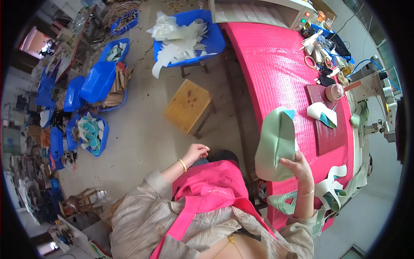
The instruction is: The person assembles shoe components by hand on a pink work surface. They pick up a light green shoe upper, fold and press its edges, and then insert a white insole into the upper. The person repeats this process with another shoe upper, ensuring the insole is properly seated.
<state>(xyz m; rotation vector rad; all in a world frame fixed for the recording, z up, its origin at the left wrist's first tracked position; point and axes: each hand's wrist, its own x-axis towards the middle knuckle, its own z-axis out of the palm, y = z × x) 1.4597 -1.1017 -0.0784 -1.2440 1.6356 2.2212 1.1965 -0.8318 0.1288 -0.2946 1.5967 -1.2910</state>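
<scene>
I observe one pale-green, curved, flat piece of sheet material (276, 142), elongated with rounded ends, a lengthwise crease and a teal upper corner. Position: raised over the near-left edge of the pink, glossy-covered worktable (269, 60). The right hand (296, 166) pinches its lower right edge, thumb on the visible face. The left hand (197, 152) is loosely curled above the lap; I cannot tell whether it grips anything. Hidden: the piece's reverse face and part of the right-hand fingers.
</scene>
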